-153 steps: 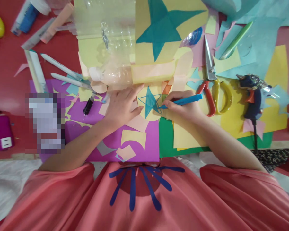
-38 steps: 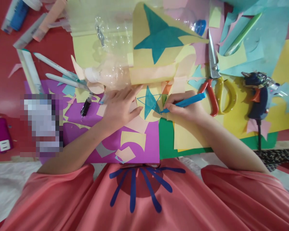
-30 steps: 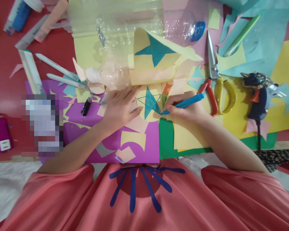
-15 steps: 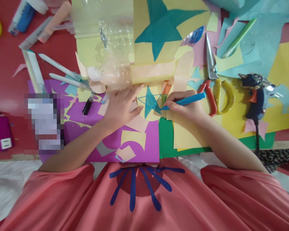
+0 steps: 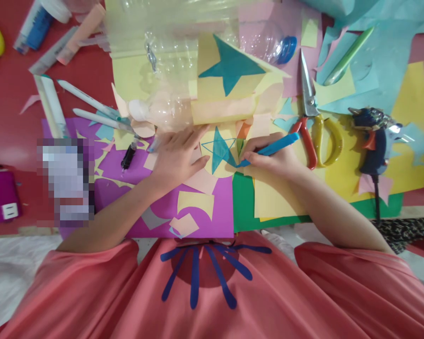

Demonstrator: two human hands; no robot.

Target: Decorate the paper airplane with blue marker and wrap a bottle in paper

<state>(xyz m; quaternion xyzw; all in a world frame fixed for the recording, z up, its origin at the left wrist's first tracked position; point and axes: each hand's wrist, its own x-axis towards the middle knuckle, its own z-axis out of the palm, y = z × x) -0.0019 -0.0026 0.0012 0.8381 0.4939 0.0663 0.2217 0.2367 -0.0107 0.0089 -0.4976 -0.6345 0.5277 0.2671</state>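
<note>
My right hand (image 5: 270, 157) is closed around a blue marker (image 5: 282, 142), its tip on the lower right point of a star (image 5: 222, 151) drawn on a pale yellow piece of paper. Teal-blue colour fills much of the star, while its left and upper right points are only outlined. My left hand (image 5: 178, 155) lies flat with its fingers stretched out, at the left edge of that paper. Beyond both hands, a filled teal star (image 5: 231, 68) shows on a larger yellow sheet that curls over a clear plastic bottle (image 5: 162, 103).
Scissors (image 5: 311, 110) with red and yellow handles lie right of my right hand, beside a dark blue glue gun (image 5: 377, 141). Pens (image 5: 88, 99) and a pixelated phone-like object (image 5: 66, 181) are on the left. Paper scraps (image 5: 196, 205) cover the purple sheet.
The larger sheet's upper part has curled, so its star looks shorter and the blue cap behind shows more. The marker has shifted slightly down and left; my left hand stays put.
</note>
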